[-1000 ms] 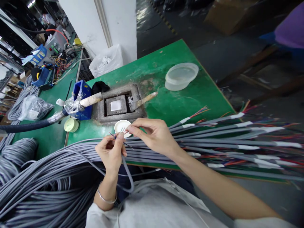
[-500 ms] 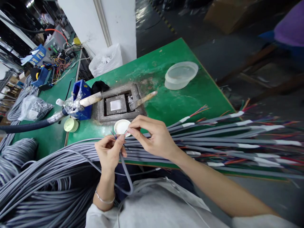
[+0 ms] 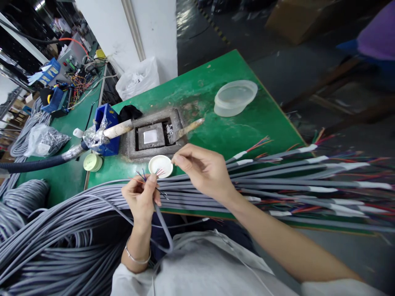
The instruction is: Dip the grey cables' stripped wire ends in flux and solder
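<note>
My left hand (image 3: 139, 196) pinches the end of a grey multi-core cable (image 3: 163, 226), whose thin coloured wires (image 3: 159, 172) fan out past the thumb. The cable hangs below the hand in a loop. To the right, my right hand (image 3: 203, 168) is closed, thumb and forefinger pressed together, apart from the wires; whatever lies between the fingertips is too small to make out. A shallow white round dish (image 3: 165, 165) sits between the two hands, just beyond the wire ends. Under both hands runs a thick bundle of grey cables (image 3: 101, 191) along the table's near edge.
Beyond the dish, a solder pot (image 3: 132, 144) is set in the green table (image 3: 243, 139), with a scraper (image 3: 191, 128) lying on it. A hose (image 3: 70, 154), blue bin (image 3: 106, 123), small round tub (image 3: 92, 163) and clear plastic container (image 3: 234, 98) stand around. Stripped cable ends (image 3: 317, 187) spread rightward.
My right hand has moved away from the wire ends, to the right and slightly up. The wires in my left hand now show more fanned out; the left hand has shifted slightly left.
</note>
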`<action>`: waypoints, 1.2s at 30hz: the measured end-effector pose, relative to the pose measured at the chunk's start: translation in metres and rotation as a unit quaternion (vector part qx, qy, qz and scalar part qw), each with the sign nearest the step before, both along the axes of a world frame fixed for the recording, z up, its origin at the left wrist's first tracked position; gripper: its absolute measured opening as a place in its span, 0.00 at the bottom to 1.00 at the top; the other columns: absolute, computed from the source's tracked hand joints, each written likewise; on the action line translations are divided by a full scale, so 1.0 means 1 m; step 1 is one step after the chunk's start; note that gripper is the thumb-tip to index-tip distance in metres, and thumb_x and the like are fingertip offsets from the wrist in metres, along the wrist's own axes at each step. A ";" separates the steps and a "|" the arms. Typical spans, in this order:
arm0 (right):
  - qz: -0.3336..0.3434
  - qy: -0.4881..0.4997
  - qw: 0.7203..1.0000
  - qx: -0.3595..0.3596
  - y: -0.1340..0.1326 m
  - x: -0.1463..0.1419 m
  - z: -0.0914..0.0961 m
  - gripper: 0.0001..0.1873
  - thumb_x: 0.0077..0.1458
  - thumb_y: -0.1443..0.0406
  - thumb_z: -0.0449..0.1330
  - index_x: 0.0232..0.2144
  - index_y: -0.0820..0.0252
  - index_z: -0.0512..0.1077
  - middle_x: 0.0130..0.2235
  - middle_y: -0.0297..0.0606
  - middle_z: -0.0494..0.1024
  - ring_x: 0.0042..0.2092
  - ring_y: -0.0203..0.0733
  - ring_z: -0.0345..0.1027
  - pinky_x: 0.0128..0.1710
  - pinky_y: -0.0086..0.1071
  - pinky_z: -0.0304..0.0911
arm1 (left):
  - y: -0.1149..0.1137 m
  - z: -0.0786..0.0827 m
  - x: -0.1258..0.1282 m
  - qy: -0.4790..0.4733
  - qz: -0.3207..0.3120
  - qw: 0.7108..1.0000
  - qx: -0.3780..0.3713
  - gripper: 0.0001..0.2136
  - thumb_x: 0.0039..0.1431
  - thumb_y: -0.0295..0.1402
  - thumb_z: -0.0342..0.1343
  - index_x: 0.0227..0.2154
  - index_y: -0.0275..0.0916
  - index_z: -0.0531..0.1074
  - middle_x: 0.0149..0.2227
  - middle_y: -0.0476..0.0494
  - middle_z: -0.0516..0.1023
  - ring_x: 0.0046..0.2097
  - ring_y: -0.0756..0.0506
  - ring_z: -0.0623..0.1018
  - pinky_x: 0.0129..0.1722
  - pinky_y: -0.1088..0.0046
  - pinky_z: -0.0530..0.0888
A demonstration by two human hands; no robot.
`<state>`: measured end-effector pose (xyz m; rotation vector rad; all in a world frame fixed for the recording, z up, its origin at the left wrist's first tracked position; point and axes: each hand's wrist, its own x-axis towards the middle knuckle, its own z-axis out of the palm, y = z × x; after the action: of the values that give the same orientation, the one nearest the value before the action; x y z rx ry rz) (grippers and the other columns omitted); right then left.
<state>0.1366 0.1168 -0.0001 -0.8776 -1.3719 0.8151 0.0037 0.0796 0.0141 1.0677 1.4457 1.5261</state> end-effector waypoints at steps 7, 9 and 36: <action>0.092 -0.007 0.996 -0.016 -0.002 -0.004 0.000 0.07 0.54 0.67 0.57 0.25 0.60 0.71 0.26 0.34 0.75 0.27 0.33 0.65 0.26 0.27 0.60 | 0.000 -0.001 0.003 -0.003 -0.004 1.000 0.011 0.14 0.45 0.39 0.64 0.17 0.34 0.71 0.12 0.53 0.69 0.09 0.56 0.63 0.06 0.84 0.57; 0.081 -0.039 0.996 0.012 -0.002 -0.003 0.000 0.08 0.55 0.68 0.56 0.24 0.60 0.70 0.25 0.34 0.74 0.26 0.33 0.64 0.26 0.27 0.59 | 0.002 -0.001 0.003 -0.002 -0.006 1.000 0.006 0.14 0.45 0.39 0.64 0.17 0.34 0.70 0.13 0.53 0.69 0.09 0.56 0.63 0.06 0.84 0.57; -0.065 -0.020 0.997 -0.022 -0.001 0.010 0.001 0.08 0.56 0.66 0.55 0.25 0.57 0.69 0.24 0.33 0.69 0.28 0.35 0.62 0.28 0.31 0.59 | 0.073 -0.007 -0.027 0.224 -0.225 0.914 -0.252 0.13 0.43 0.28 0.59 0.10 0.34 0.65 0.08 0.53 0.64 0.10 0.56 0.62 0.10 0.83 0.56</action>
<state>0.1463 0.1160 0.0007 -1.0102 -1.3214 0.7339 -0.0235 0.1530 0.0067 1.3463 1.6246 0.5515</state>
